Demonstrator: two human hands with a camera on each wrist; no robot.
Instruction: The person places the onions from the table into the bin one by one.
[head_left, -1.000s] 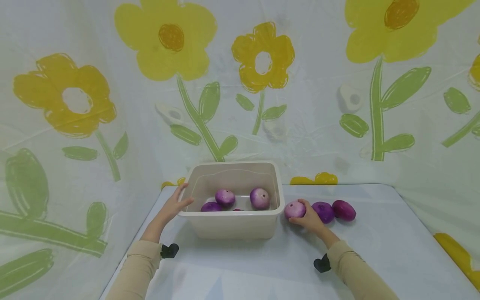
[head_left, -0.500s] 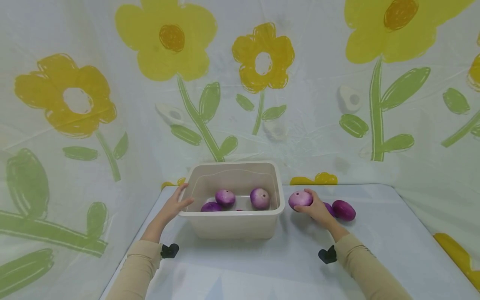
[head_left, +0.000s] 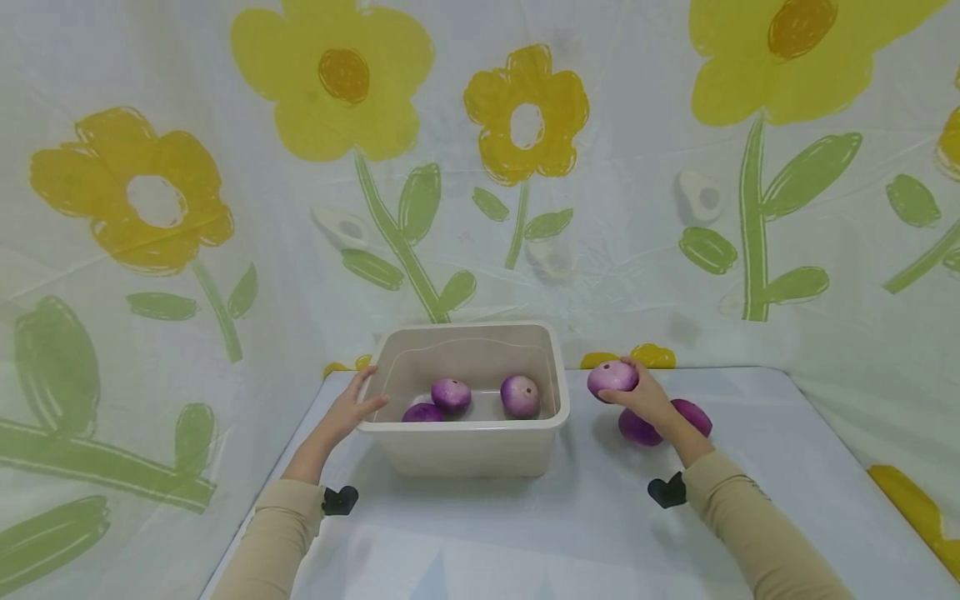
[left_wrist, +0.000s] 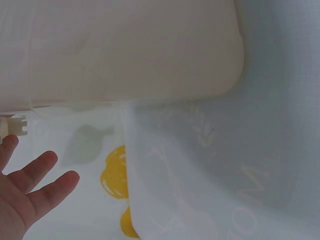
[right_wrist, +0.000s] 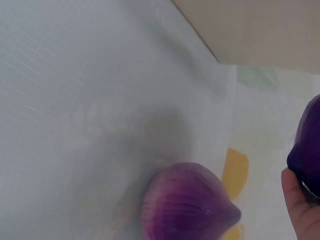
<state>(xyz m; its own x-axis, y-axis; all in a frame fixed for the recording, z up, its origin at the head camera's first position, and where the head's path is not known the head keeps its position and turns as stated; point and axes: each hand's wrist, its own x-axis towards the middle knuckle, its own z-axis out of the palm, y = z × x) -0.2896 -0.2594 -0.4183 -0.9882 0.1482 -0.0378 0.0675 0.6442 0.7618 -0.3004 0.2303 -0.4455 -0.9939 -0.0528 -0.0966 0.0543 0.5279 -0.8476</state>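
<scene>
A beige plastic bin (head_left: 465, 450) stands on the table, with several purple onions visible inside, among them a pale-topped onion (head_left: 520, 397) at its right. At the bin's left rim is my left hand (head_left: 348, 417), its fingers extended and spread; the left wrist view shows these fingers (left_wrist: 55, 192) straight beside the bin's wall. My right hand (head_left: 648, 402) grips a purple onion (head_left: 612, 379), held above the table to the right of the bin. Under that hand lie a dark purple onion (head_left: 638, 427) and a redder onion (head_left: 693, 415), both partly hidden by the arm.
A pale tablecloth (head_left: 480, 542) covers the table, whose far edge runs just behind the bin. A white curtain with yellow flowers (head_left: 525, 125) hangs behind and at both sides.
My right hand has lifted the onion off the table and drawn it up and slightly rightward, away from the bin. The left hand and the bin keep their places.
</scene>
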